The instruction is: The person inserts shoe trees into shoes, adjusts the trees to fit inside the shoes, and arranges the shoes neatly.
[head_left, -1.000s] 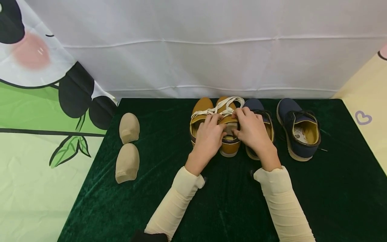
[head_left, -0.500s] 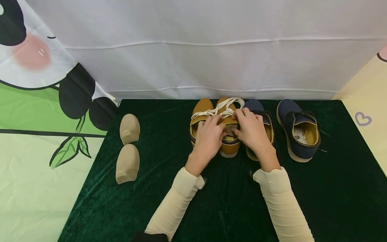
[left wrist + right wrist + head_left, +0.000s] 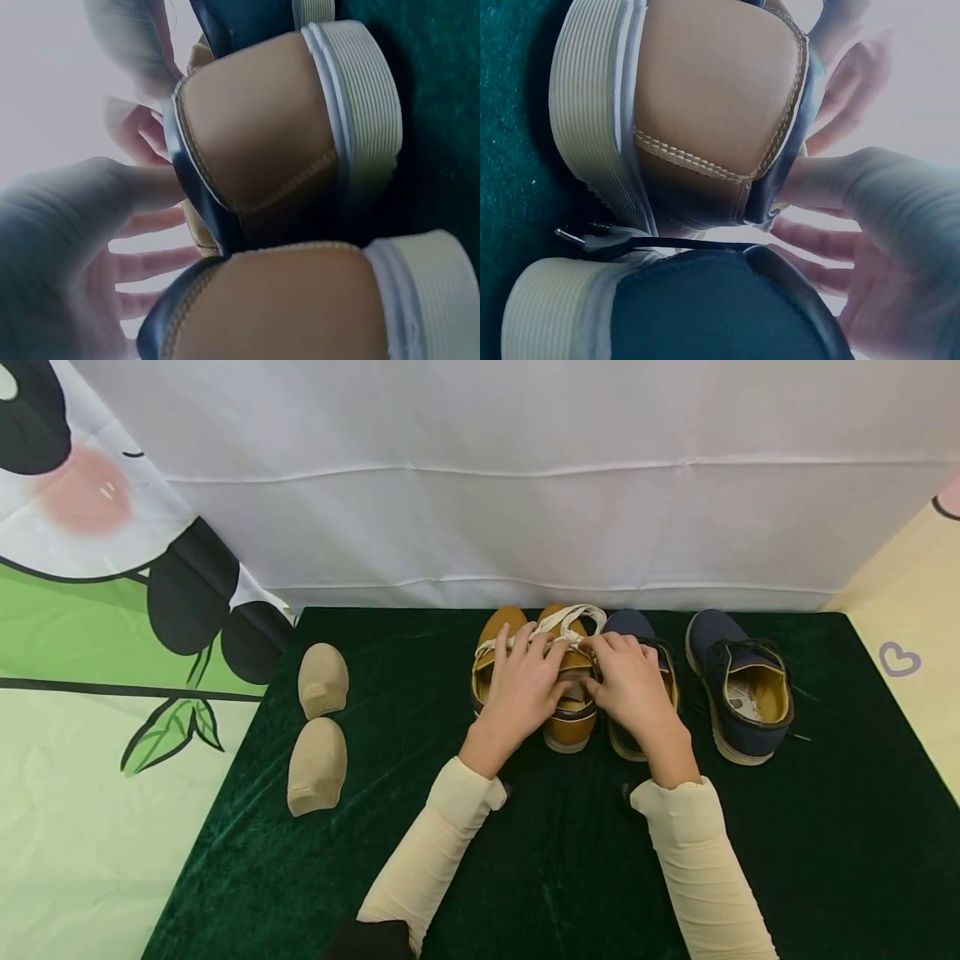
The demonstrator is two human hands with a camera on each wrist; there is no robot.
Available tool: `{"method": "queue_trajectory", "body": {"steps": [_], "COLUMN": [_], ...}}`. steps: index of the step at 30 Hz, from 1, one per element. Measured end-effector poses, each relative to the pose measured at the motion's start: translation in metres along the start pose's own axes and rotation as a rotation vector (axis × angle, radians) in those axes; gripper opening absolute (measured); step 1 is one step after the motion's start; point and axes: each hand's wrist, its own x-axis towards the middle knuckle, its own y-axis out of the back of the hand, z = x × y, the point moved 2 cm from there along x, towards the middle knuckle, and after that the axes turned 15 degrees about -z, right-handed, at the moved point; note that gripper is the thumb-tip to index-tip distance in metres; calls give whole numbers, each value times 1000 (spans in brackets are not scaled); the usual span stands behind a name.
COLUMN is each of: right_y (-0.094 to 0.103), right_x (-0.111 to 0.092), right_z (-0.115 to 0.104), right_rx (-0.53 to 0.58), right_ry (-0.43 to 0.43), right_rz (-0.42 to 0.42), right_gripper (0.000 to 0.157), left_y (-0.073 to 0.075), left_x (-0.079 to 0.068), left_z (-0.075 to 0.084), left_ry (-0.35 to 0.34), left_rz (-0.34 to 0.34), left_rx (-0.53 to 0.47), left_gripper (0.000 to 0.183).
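Note:
A pair of tan shoes stands side by side at the back of the table, heels toward me: a left shoe and a right shoe. White shoelaces lie over their fronts. My left hand lies over the pair with its fingers fairly straight and spread, its thumb at the right shoe's opening. From the other side, my right hand bends its fingertips to the laces, with its thumb in that opening. Its fingertips are too hidden to tell a grip. The right wrist view shows the tan heel beside it.
Right of the tan pair stand two navy shoes, one partly under my right hand, the other a navy shoe farther right. Two beige shoe inserts, a far insert and a near insert, lie at left on the green cloth.
My left hand's fingers have straightened and spread, reaching forward over the left tan shoe. The right hand has barely moved. Both tan shoes stay in place.

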Motion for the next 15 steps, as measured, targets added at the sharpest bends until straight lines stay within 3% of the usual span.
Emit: {"method": "queue_trajectory", "body": {"steps": [7,15], "right_y": [2,-2], "right_x": [-1,2], "right_z": [3,4], "right_rx": [10,8], "right_ry": [-3,-42], "right_rz": [-10,-39], "right_gripper": [53,49], "left_y": [-8,-12], "left_x": [7,9], "left_z": [-6,-7], "left_ry": [57,59], "left_rz": [-151,-138], "left_rx": [18,28], "left_gripper": [66,59]}}
